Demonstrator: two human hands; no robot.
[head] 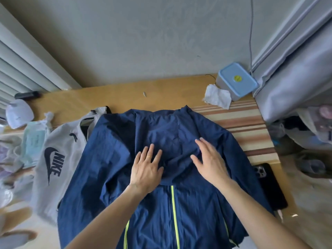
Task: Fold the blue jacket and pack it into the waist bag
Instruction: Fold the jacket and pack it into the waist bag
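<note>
The blue jacket [111, 168] lies spread front-up on the wooden table [86, 97], its neon-yellow zipper running down the middle. The hood is folded down over the chest. My left hand [146, 169] rests flat on the hood's left side, fingers apart, a ring on one finger. My right hand [210, 162] lies flat on the hood's right side, slightly blurred. Neither hand grips cloth. The grey waist bag [53, 168] with a black Nike logo lies to the left, partly under the jacket's sleeve.
A black phone [271, 187] lies at the jacket's right edge. At the back right are a blue-lidded box [237, 79] and a crumpled tissue [217, 97], on a striped mat [242, 123]. Plastic bags and a white device [18, 114] crowd the left side. A curtain [296, 72] hangs at right.
</note>
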